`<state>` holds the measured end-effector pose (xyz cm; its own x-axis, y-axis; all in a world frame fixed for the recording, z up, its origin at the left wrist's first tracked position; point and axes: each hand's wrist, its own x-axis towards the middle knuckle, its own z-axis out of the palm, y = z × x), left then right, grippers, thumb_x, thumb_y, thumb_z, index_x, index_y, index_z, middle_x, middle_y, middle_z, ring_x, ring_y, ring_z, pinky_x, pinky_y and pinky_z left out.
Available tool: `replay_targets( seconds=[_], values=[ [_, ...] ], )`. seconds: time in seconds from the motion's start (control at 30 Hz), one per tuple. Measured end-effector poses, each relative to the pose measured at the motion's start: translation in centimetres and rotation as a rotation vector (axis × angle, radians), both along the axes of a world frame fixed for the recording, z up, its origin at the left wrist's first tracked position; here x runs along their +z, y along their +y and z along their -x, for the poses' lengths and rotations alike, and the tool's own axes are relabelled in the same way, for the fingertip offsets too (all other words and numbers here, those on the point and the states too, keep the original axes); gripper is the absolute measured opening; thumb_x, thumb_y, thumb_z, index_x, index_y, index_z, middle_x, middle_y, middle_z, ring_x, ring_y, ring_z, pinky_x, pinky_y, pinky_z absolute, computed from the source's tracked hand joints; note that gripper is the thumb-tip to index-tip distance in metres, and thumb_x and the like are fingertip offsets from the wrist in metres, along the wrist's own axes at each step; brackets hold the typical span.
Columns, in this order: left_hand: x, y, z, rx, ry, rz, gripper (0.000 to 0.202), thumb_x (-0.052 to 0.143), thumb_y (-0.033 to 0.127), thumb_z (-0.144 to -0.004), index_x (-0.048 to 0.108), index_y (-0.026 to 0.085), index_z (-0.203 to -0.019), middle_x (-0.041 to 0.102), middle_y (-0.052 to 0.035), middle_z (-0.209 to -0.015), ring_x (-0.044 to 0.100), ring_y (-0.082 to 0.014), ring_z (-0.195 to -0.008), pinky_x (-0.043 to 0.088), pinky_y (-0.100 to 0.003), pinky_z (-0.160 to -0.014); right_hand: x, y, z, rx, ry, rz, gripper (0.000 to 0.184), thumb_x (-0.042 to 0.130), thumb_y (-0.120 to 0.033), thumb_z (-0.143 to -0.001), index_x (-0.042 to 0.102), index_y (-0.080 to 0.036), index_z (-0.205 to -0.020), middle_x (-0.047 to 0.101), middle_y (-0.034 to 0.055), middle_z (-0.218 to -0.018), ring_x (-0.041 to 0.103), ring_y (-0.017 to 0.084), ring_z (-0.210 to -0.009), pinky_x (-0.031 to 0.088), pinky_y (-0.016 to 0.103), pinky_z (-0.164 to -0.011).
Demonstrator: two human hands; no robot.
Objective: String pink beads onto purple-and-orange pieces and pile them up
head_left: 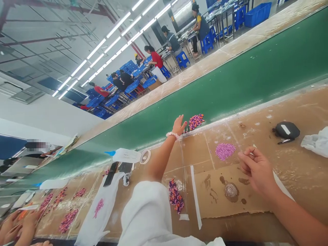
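My left hand (179,125), with a pale beaded band at the wrist, reaches out onto the green belt (243,68). Its fingers are stretched and apart, beside a pile of small orange and purple pieces (196,122) at the belt's near edge. My right hand (258,171) hangs over the cardboard-covered bench with thumb and forefinger pinched; whatever they hold, if anything, is too small to make out. Left of that hand lie a heap of tiny pink-purple pieces (225,151) and a small clear dish (231,190) on a stained cardboard sheet. Another purple and orange pile (176,197) lies near my left sleeve.
A white bottle with a blue tip (125,155), a tape roll (145,157) and a black phone-like slab (110,174) lie left of my arm. A black round case (285,130) and white plastic (317,141) sit right. A co-worker's hands (25,222) are at lower left.
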<state>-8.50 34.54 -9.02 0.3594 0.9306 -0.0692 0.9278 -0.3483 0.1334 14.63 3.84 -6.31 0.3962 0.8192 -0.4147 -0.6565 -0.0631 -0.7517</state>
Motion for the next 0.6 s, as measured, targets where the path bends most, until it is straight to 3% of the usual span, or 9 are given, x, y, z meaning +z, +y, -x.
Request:
replay_targets(
  seconds=[0.13,0.27,0.37,0.47,0.6],
  values=[
    [-2.0,-2.1,1.2,0.071,0.1,0.116,0.075,0.038,0.057,-0.092,0.015,0.026,-0.156,0.009,-0.007,-0.165,0.007,-0.0317,-0.154,0.015,-0.06,-0.12,-0.4,0.1,0.6,0.033,-0.001,-0.003,0.056,0.087,-0.046,-0.051,0.04,-0.022,-0.072,0.031,-0.0155,-0.044,0.021,0.001,-0.038,0.014,0.016,-0.04],
    [-3.1,-0.7,-1.7,0.126,0.13,0.152,0.076,0.031,0.058,-0.092,0.007,0.026,-0.157,0.003,-0.0055,-0.165,0.003,-0.0324,-0.154,0.01,-0.065,-0.118,-1.1,0.7,0.6,0.056,-0.033,-0.021,0.053,0.08,-0.049,-0.056,0.037,-0.023,-0.074,0.028,-0.0163,-0.045,0.018,0.001,-0.039,0.013,0.017,-0.04],
    [-2.2,0.5,-5.8,0.103,0.106,0.124,0.074,0.029,0.055,-0.092,0.007,0.026,-0.157,0.005,-0.0031,-0.166,0.004,-0.0287,-0.154,0.013,-0.06,-0.12,-1.6,1.2,0.6,0.034,-0.075,-0.032,0.048,0.074,-0.048,-0.059,0.036,-0.024,-0.074,0.028,-0.0162,-0.045,0.018,0.002,-0.039,0.014,0.017,-0.04],
    [-0.3,-0.1,-9.6,0.077,0.067,0.065,0.071,0.021,0.051,-0.093,0.011,0.024,-0.157,0.012,-0.0036,-0.165,0.013,-0.0278,-0.153,0.021,-0.058,-0.119,-1.7,1.7,1.1,0.01,-0.12,-0.034,0.039,0.069,-0.042,-0.061,0.036,-0.024,-0.071,0.036,-0.0139,-0.048,0.023,0.003,-0.039,0.017,0.018,-0.04],
    [0.9,-0.2,-10.8,0.073,0.019,-0.053,0.074,0.012,0.044,-0.092,0.011,0.005,-0.155,0.022,-0.0224,-0.16,0.026,-0.0401,-0.147,0.032,-0.069,-0.108,-1.9,3.4,1.5,-0.022,-0.169,-0.03,0.022,0.061,-0.016,-0.06,0.041,-0.022,-0.066,0.039,-0.0127,-0.048,0.026,0.003,-0.039,0.022,0.019,-0.042]
  ],
)
